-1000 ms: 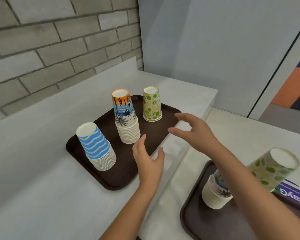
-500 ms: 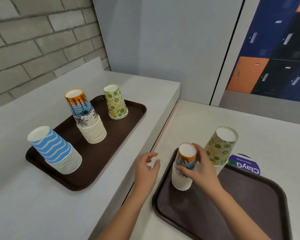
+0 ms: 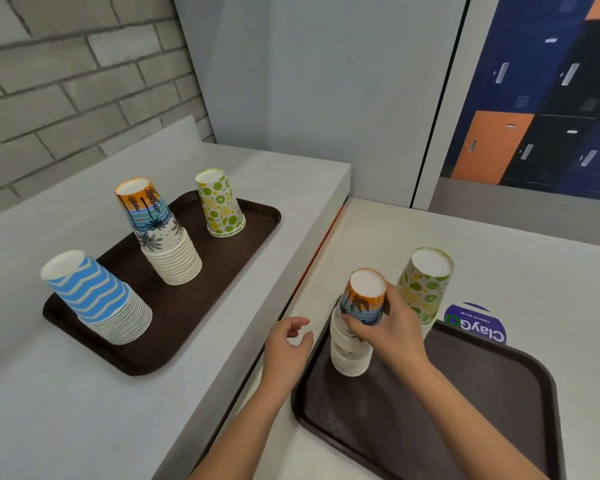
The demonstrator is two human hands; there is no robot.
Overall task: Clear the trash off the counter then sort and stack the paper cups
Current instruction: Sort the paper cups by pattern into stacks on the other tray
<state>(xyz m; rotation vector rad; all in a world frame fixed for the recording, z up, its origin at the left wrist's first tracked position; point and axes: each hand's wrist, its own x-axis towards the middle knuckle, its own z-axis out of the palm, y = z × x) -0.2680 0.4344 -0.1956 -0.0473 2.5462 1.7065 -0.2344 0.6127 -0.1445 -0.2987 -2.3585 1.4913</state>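
A: From the head view, our right hand (image 3: pixel 392 327) has its fingers wrapped round the palm-print stack (image 3: pixel 355 327) on the near tray (image 3: pixel 430 410), gripping the upper cups. Our left hand (image 3: pixel 286 344) hovers just beside the tray edge, fingers loosely curled, holding nothing.

B: The risk we see: we're gripping high, so lifting may bring up only the top cups and leave the rest behind. And the lime-print stack (image 3: pixel 425 289) stands right behind our knuckles; a careless swing could topple it.

A: Counting now: two brown trays. On the far tray (image 3: pixel 222 271), three stacks: blue wave stack (image 3: pixel 94 299), a taller palm-print pile (image 3: pixel 160 230), and one lime-print cup (image 3: pixel 220 202), possibly more nested.

B: Near tray: two stacks. Five in all; we can't count cups within them. One purple sticker (image 3: pixel 475 323) on the lower counter (image 3: pixel 499 265). No loose trash visible.
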